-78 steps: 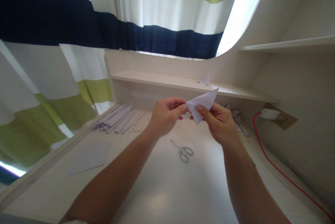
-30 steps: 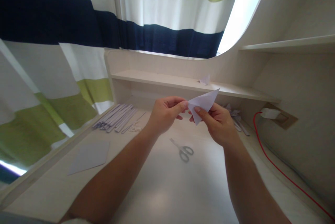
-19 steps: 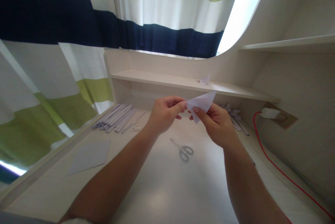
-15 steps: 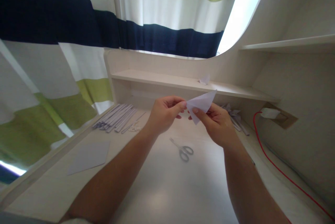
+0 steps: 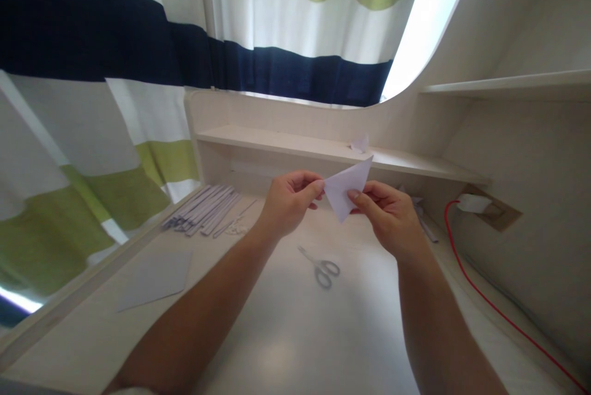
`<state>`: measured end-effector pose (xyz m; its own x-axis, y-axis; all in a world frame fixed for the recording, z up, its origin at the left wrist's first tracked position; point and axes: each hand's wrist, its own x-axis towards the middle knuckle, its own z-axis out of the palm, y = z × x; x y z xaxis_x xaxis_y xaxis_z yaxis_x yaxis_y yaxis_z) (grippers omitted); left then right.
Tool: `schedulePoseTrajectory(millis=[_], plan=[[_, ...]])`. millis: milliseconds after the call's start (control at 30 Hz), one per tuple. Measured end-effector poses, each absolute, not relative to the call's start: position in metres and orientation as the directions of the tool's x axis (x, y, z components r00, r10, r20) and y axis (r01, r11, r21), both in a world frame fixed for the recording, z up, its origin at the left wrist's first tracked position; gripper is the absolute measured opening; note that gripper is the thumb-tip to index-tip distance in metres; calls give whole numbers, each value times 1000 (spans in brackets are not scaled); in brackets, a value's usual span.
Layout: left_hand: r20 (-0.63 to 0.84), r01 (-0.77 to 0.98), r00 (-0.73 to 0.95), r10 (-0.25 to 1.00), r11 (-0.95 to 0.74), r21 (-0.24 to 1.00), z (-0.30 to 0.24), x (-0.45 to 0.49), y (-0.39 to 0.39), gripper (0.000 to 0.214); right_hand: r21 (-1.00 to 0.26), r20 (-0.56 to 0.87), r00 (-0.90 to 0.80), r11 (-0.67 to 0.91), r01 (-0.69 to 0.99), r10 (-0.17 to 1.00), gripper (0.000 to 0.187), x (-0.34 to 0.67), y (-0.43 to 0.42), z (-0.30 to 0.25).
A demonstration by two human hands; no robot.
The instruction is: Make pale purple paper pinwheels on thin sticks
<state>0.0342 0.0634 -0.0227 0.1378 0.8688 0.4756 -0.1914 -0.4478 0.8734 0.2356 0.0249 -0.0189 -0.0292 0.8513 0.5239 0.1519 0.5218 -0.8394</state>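
A folded sheet of white paper (image 5: 344, 189), triangular with pointed corners, is held up above the desk between both hands. My left hand (image 5: 295, 198) pinches its left tip between thumb and forefinger. On the right side, my right hand (image 5: 385, 207) grips the paper with the thumb on its front face and the fingers behind, partly hidden. Below the hands, a pair of scissors (image 5: 321, 267) with grey handles lies on the desk, apart from both hands.
Rolled or folded paper strips (image 5: 205, 210) are stacked at the back left, beside small scraps (image 5: 236, 229). A flat white sheet (image 5: 157, 278) lies at left. Another folded paper piece (image 5: 359, 143) stands on the shelf (image 5: 277, 141). A red cable (image 5: 466, 269) runs from a plug (image 5: 473, 202) at right.
My right thumb has shifted right across the paper, towards its right edge, uncovering more of its face. The left hand keeps its pinch. The view has moved slightly.
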Motion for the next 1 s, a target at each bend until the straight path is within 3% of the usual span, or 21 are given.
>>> schedulePoseTrajectory(millis=[333,633,1000], plan=[[403,-283,135,905,-354,891,-24,33,70,26,-822,540,-40,537,189,841,25,240,27,-18],[333,-555,358,873,-88,827,-30,34,76,32,-834,535,-97,543,100,839,20,242,25,-13],[317,-590,475,821,30,807,-34,36,76,31,-847,502,-219,527,73,837,12,253,28,-16]])
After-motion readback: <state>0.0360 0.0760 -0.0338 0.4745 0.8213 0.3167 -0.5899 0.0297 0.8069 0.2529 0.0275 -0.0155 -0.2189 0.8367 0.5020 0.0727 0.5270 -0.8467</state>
